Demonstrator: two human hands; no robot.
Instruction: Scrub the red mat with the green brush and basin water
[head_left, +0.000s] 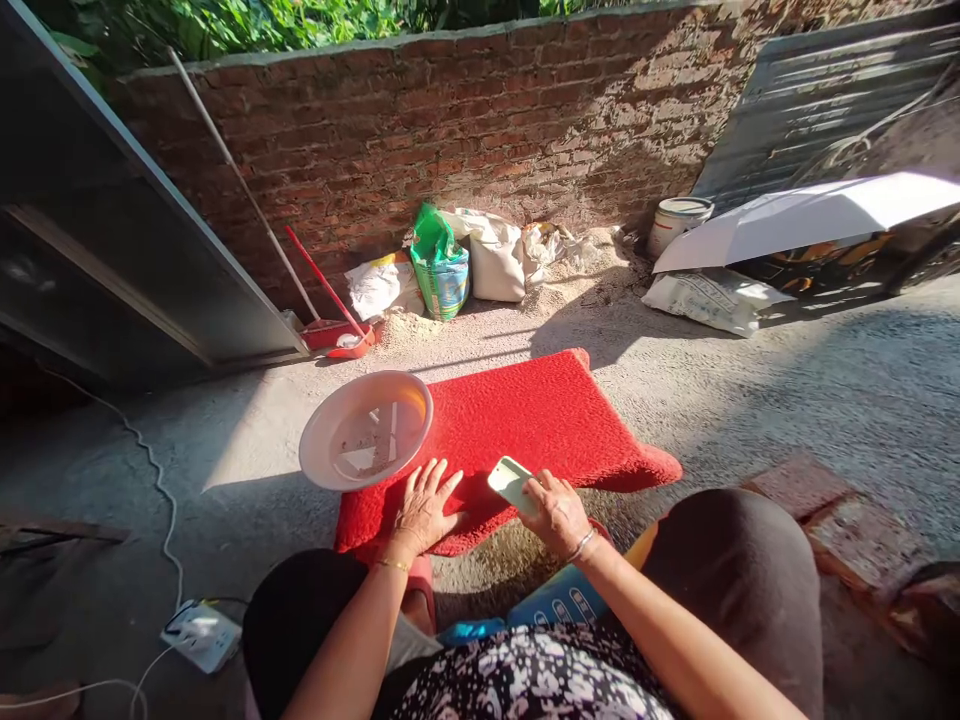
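A red, fluffy mat (525, 415) lies draped over a low support in front of my knees. My left hand (427, 508) rests on its near edge with the fingers spread, holding nothing. My right hand (555, 510) grips a pale green, flat piece with rounded corners (511, 482), held tilted just above the mat's near edge; a tiny dark hole shows near its far end. My fingers cover its near end, so I cannot make out its exact kind. Beyond my left hand, a wide pale pink basin (322, 465) overlaps the mat's left side, with a little water and bits in it.
A red dustpan (352, 345) and several sacks (495, 260) stand along the brick wall (337, 150). At the right are an open umbrella (810, 220), a bucket (675, 225) and bricks (862, 540). A power strip (201, 635) with white cables lies at the lower left.
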